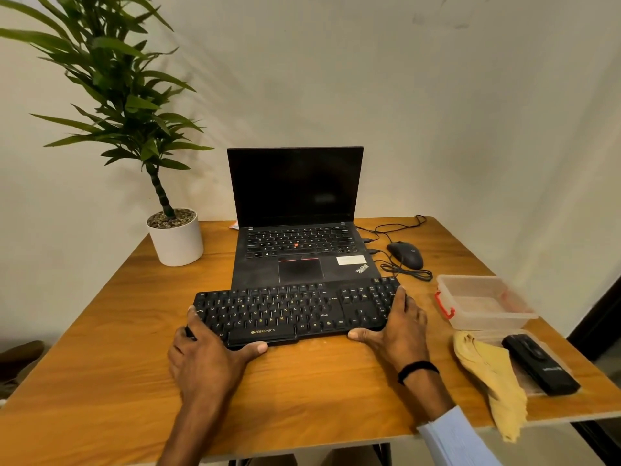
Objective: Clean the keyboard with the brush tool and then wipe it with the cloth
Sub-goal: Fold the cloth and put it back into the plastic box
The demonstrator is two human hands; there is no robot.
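Observation:
A black keyboard (292,311) lies on the wooden table (100,364), its far edge resting against the open laptop (295,250). My left hand (208,351) grips its left end, thumb at the front edge. My right hand (400,331) grips its right end by the number pad. A yellow cloth (490,378) lies at the right, draped over the table's front edge. Beside it a black brush tool (541,364) rests on a clear lid.
A clear plastic box (484,301) with a red clasp stands at the right. Behind it are a black mouse (405,253) and its looped cable. A potted plant (174,237) occupies the back left corner. A wall is close behind.

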